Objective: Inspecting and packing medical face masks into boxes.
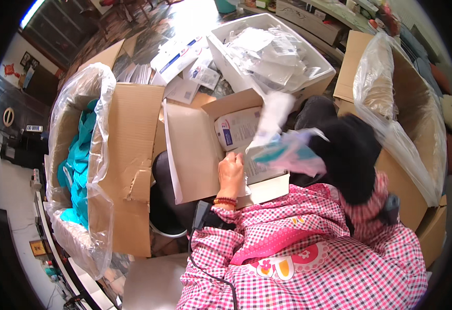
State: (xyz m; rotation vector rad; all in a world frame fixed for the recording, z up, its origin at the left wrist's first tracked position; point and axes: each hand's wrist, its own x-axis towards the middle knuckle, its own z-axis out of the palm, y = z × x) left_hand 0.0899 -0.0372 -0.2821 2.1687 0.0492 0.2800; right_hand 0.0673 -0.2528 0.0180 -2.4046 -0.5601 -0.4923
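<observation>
An open cardboard carton [192, 147] with a pale inside sits before me, holding white printed packets [238, 127]. Reaching over its near part, my left hand [231, 173] has its fingers curled inward; whatever is in them is hidden. A beaded bracelet circles that wrist. To the right, my right hand [349, 155] looks black, as if gloved, and its fingers are smeared by motion. From it a crumpled teal and pink plastic packet [293, 152] extends over the carton's right side. A blurred white piece [275, 116] shows just above the packet.
A white foam box [221, 57] full of clear plastic packets stands beyond the carton. Left is a plastic-lined cardboard box [130, 150] with teal fabric [81, 165]; another lined box [419, 108] stands right. White cartons [177, 59] lie on the floor. A cable [200, 268] crosses my left sleeve.
</observation>
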